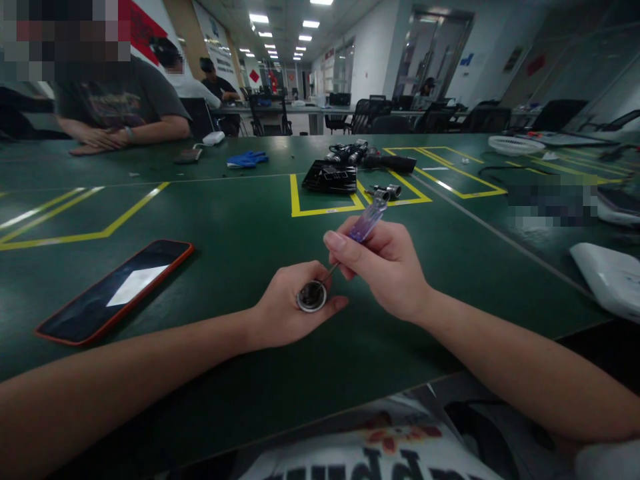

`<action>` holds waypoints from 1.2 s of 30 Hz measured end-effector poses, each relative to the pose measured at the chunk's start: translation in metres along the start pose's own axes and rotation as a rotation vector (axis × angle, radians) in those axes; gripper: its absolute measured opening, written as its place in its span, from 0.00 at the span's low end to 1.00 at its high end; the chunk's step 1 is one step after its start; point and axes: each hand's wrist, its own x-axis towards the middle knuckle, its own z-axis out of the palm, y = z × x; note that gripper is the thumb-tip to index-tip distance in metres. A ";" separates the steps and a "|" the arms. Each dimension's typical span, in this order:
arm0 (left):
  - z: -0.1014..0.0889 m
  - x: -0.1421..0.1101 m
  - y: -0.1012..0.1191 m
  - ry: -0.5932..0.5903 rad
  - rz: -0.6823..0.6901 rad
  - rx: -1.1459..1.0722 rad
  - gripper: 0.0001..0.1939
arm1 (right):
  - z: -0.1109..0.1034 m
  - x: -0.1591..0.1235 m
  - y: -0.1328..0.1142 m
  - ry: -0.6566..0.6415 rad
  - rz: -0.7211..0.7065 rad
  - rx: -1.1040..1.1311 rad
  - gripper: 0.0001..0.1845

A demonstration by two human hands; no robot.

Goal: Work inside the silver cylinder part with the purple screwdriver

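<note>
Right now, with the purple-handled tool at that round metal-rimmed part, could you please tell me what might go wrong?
The tool's thin shaft might slip and jab the left hand, which grips the round metal-rimmed part close by. That part appears steadied by this hand alone, so a hard push from the purple-handled tool could twist it loose.

Metal cylinder (308, 300) mostly hidden by left fingers (309, 270); white device (607, 273) cut off.

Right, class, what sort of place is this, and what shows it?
Probably a shared workroom or training room: yellow tape marks out areas on the green table, and black office chairs stand beyond it.
</note>
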 end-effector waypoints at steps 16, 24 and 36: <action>-0.003 0.001 -0.002 -0.009 0.021 -0.002 0.12 | 0.001 -0.002 0.019 0.091 0.265 0.304 0.13; -0.002 0.000 -0.003 -0.007 0.023 -0.004 0.10 | 0.000 -0.006 0.018 0.039 0.128 0.307 0.10; -0.003 0.001 -0.001 0.027 0.059 -0.011 0.11 | 0.001 -0.006 0.016 0.140 0.085 0.242 0.12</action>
